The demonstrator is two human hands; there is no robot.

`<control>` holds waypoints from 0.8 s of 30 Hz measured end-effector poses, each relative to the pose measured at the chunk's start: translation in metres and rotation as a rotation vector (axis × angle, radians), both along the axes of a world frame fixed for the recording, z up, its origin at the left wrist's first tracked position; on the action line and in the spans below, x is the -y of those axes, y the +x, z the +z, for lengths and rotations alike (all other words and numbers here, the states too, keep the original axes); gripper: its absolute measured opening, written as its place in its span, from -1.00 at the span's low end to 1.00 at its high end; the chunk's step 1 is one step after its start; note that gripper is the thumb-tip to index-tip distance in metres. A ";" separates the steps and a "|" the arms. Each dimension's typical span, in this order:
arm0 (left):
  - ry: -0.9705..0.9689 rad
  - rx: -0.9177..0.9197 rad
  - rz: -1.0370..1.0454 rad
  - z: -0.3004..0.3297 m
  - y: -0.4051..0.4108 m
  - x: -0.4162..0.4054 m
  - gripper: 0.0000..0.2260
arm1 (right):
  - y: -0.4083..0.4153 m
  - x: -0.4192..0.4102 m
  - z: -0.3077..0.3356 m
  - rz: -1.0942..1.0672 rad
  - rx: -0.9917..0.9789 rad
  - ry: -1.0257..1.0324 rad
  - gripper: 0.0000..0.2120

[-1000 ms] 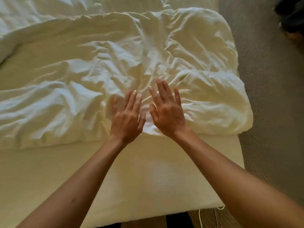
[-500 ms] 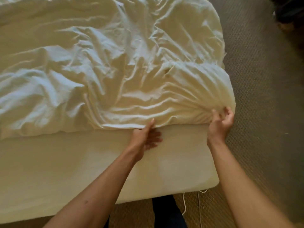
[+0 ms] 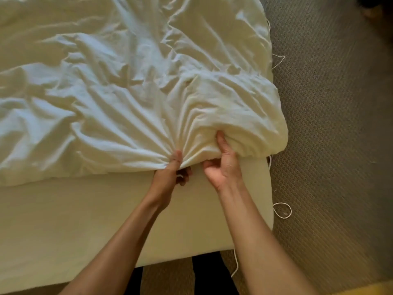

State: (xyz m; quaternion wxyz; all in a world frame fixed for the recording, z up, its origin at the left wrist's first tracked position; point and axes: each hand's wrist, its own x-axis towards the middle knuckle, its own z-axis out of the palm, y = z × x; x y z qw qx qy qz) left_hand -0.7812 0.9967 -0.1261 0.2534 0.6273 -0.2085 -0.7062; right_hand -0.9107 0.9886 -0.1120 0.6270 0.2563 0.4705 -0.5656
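Left hand pinching gathered edge of white duvet at frame centre, right hand beside it, fingers curled gripping the same edge, bare mattress below

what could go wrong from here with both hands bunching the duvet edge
Both the left hand and right hand grip the duvet close together near one corner, so a pull would likely bunch it further rather than spread it.
That corner overhangs the mattress edge and may slide onto the carpet.
Loose white string by the mattress might snag a foot.
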 end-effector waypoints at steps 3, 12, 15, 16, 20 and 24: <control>0.171 -0.105 -0.045 -0.010 0.020 -0.009 -0.79 | -0.012 -0.019 -0.016 -0.017 -0.287 0.144 -0.65; 0.073 -0.446 0.806 0.000 0.142 0.029 -0.59 | 0.080 -0.017 -0.006 0.129 0.042 -0.044 -0.56; 0.015 -0.389 0.858 0.000 0.190 0.060 -0.73 | 0.127 0.024 -0.006 0.207 0.023 -0.019 -0.77; 0.012 -0.335 0.885 -0.002 0.201 0.061 -0.79 | 0.134 0.031 -0.009 0.192 -0.018 -0.020 -0.82; 0.169 -0.282 0.913 -0.020 0.222 0.014 -0.79 | 0.134 0.003 -0.034 0.055 -0.224 0.036 -0.33; 0.152 -0.520 0.839 -0.017 0.263 -0.006 -0.80 | 0.165 -0.007 -0.031 -0.010 -0.157 0.015 -0.65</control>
